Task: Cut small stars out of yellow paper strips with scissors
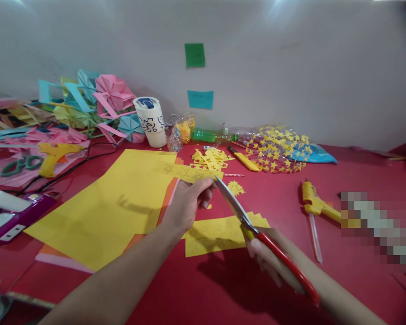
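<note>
Scene: A person sat at a red worktop [325, 289] strewn with craft paper, 2 bare arms reaching forward from the bottom of the frame.

Left hand: The left hand [186, 205] was curled nearly closed, thumb and fingertips pinching a small yellow paper piece [208, 182] held just above the sheets.

Right hand: The right hand [270, 262] was closed through the red handles of a pair of scissors [243, 216], gripping them firmly.

Key relation: The scissors' long axis ran on a diagonal from the right hand at lower right up to the blade tips at upper left, and those tips met the pinched paper right at the left hand's fingertips. The paper lay up and left of the right hand; the left hand was the nearer of the 2, already touching it.

Blades: They looked close together; whether fully shut could not be told.

Beneath the hands: A cut yellow sheet [219, 232] lay flat between the forearms, and a large yellow sheet [115, 203] lay to the left over orange and pink sheets.

Further off: Cut yellow stars [211, 159] were piled beyond the hands, near a yellow utility knife [245, 160]. A yellow glue gun [314, 205] lay well to the right, a second glue gun [54, 155] far left, and a white cup [151, 121] stood near the wall.
</note>
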`<state>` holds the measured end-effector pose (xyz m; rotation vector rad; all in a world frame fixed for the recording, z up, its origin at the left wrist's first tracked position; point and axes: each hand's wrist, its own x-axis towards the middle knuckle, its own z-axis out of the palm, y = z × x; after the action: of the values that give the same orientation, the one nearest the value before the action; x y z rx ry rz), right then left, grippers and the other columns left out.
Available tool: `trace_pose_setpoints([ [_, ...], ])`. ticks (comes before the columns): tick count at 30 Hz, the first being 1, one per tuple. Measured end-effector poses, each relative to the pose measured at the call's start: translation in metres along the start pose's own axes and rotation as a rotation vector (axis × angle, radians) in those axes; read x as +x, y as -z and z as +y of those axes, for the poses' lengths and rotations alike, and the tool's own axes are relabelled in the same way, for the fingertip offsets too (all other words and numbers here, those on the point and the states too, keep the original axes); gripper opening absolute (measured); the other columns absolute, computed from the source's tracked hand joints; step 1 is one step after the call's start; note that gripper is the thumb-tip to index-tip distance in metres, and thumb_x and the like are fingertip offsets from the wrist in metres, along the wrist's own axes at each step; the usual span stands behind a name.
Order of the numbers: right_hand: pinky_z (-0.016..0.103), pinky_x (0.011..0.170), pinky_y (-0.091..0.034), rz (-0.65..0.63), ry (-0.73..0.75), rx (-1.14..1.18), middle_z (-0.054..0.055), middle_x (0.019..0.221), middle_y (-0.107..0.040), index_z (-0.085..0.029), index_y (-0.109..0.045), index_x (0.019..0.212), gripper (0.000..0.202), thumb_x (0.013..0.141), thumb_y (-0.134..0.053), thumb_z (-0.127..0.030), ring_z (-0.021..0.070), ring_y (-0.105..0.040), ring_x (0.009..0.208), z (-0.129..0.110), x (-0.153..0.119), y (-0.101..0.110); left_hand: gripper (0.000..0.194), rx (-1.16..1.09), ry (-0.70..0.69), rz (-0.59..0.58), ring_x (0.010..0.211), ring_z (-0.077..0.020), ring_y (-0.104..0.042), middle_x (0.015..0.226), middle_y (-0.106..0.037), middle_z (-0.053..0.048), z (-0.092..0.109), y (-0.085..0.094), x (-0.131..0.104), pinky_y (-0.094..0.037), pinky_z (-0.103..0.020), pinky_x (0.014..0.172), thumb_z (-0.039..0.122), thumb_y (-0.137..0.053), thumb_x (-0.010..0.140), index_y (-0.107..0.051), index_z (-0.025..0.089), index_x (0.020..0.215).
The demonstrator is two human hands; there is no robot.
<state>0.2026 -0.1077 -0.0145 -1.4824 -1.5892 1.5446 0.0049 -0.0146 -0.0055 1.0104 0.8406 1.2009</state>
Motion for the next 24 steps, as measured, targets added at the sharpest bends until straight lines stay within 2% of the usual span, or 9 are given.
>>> trace_pose_setpoints([
  [6, 0.018, 0.033, -0.027, 0.073, -0.075, 0.032, -0.006, 0.04, -0.045, -0.019, -0.052, 0.069, 0.051, 0.082, -0.048, -0.068, 0.0071, -0.039, 0.03, 0.007, -0.003, -0.003, 0.023, -0.027, 0.029, -0.008, 0.043, -0.0044, -0.045, 0.05, -0.052, 0.002, 0.0, 0.0, 0.0, -0.032, -0.015, 0.038, 0.03, -0.062, 0.079, -0.065, 0.014, 0.063],
  [9, 0.019, 0.034, -0.031, 0.05, -0.143, 0.002, -0.007, 0.036, -0.042, -0.019, -0.052, 0.063, 0.049, 0.077, -0.056, -0.066, 0.0079, -0.04, 0.03, 0.0, 0.002, 0.0, 0.023, -0.025, 0.034, 0.005, 0.042, -0.0043, -0.045, 0.049, -0.053, 0.002, -0.001, 0.0, 0.0, -0.032, -0.015, 0.037, 0.03, -0.063, 0.078, -0.066, 0.014, 0.062],
  [11, 0.019, 0.034, -0.033, 0.021, -0.154, -0.029, -0.006, 0.039, -0.046, -0.018, -0.054, 0.064, 0.046, 0.074, -0.063, -0.062, 0.0088, -0.044, 0.032, -0.007, 0.004, 0.002, 0.023, -0.017, 0.029, 0.013, 0.042, -0.0043, -0.045, 0.049, -0.053, 0.002, -0.001, 0.0, 0.0, -0.033, -0.015, 0.037, 0.03, -0.063, 0.078, -0.066, 0.014, 0.063],
  [15, 0.017, 0.031, -0.031, 0.031, -0.173, -0.045, -0.005, 0.042, -0.047, -0.018, -0.052, 0.062, 0.043, 0.078, -0.062, -0.058, 0.0074, -0.042, 0.032, -0.021, 0.001, 0.002, 0.023, 0.002, 0.019, 0.013, 0.04, -0.0038, -0.044, 0.048, -0.053, 0.002, 0.0, 0.001, 0.001, -0.033, -0.016, 0.037, 0.03, -0.062, 0.079, -0.067, 0.014, 0.063],
  [19, 0.016, 0.029, -0.03, 0.057, -0.135, -0.059, -0.005, 0.042, -0.047, -0.018, -0.05, 0.061, 0.045, 0.079, -0.06, -0.058, 0.0068, -0.042, 0.032, -0.024, -0.003, 0.0, 0.024, 0.017, 0.021, 0.015, 0.04, -0.0038, -0.044, 0.049, -0.053, 0.002, 0.001, 0.001, 0.0, -0.032, -0.017, 0.038, 0.031, -0.061, 0.079, -0.067, 0.015, 0.062],
  [24, 0.019, 0.027, -0.029, 0.11, -0.056, -0.06, -0.004, 0.041, -0.043, -0.02, -0.047, 0.057, 0.05, 0.076, -0.059, -0.065, 0.0078, -0.04, 0.03, -0.012, 0.001, -0.004, 0.024, 0.027, 0.014, 0.028, 0.04, -0.0043, -0.043, 0.049, -0.052, 0.002, 0.002, 0.0, -0.001, -0.032, -0.018, 0.038, 0.031, -0.061, 0.079, -0.066, 0.016, 0.062],
])
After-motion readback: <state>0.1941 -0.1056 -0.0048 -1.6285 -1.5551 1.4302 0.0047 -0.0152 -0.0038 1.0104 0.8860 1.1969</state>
